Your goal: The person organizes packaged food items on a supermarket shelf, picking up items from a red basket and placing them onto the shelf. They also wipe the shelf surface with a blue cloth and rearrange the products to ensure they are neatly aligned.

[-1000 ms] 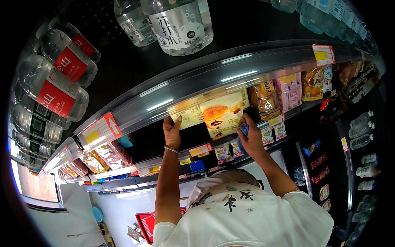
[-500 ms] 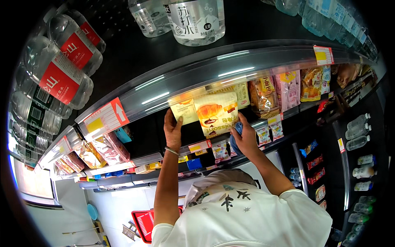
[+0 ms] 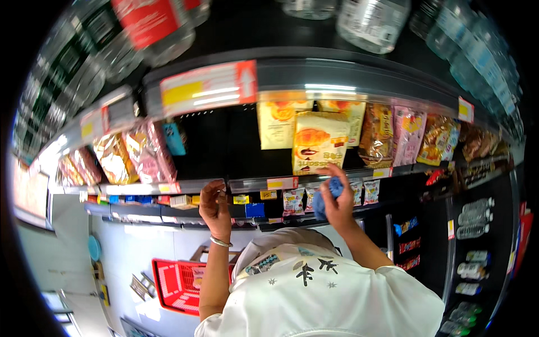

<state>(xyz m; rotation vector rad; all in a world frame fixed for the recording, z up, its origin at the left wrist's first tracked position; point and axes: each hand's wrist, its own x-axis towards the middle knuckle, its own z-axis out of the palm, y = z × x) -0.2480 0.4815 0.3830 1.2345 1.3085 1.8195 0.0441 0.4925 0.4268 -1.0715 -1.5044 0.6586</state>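
My left hand [image 3: 215, 208], a bangle on its wrist, is at the front edge of the shelf [image 3: 264, 183] with loosely bent fingers and nothing visible in it. A crumpled blue cloth [image 3: 324, 201] is gripped in my right hand [image 3: 340, 203]. That hand's fingertips reach the lower edge of a cream-yellow croissant bag [image 3: 320, 140], which stands at the front of the shelf. Two similar yellow bags, one left [image 3: 276, 126] and one right [image 3: 355, 121], are behind it.
Brown bread bags [image 3: 377, 135] and a pink bag [image 3: 405, 135] stand to the right. Water bottles [image 3: 373, 25] fill the shelf above, whose front rail [image 3: 393, 81] overhangs. Small snack packs [image 3: 293, 202] hang below. A red basket [image 3: 174, 281] sits on the floor.
Both hands have drawn back from the yellow bags. My left hand has let go and lowered to the shelf edge. The front bag now stands on the shelf, and the view has shifted.
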